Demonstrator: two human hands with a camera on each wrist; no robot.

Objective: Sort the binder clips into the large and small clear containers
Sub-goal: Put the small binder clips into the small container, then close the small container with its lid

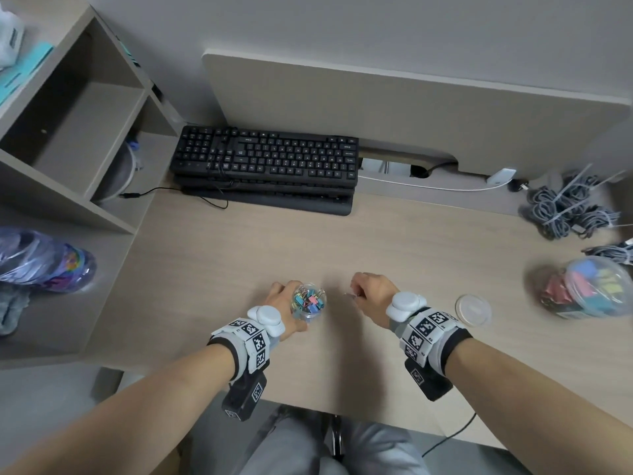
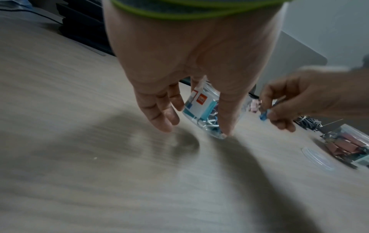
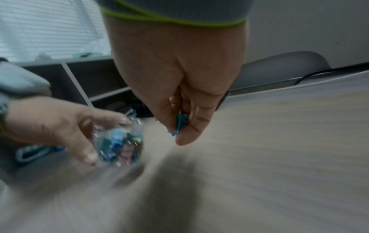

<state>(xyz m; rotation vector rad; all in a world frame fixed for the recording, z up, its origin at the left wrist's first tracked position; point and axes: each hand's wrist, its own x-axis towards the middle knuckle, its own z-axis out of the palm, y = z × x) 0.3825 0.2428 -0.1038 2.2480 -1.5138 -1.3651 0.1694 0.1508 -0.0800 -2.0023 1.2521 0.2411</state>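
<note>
My left hand (image 1: 279,298) holds the small clear container (image 1: 309,301), which is open and full of small coloured binder clips; its thumb (image 2: 227,116) and fingers (image 2: 159,113) wrap its sides. To its right, just apart, my right hand (image 1: 368,291) pinches a small blue binder clip (image 3: 179,124) between thumb and fingers, also seen in the left wrist view as the blue clip (image 2: 264,116). The large clear container (image 1: 589,291) with big coloured clips lies tilted at the desk's right edge. A round clear lid (image 1: 472,309) lies flat beside my right wrist.
A black keyboard (image 1: 267,159) sits at the back of the desk (image 1: 342,241). Bundled grey cables (image 1: 568,207) lie at the back right. Open shelves (image 1: 78,132) stand on the left, with a plastic bag (image 1: 41,258) on a lower ledge.
</note>
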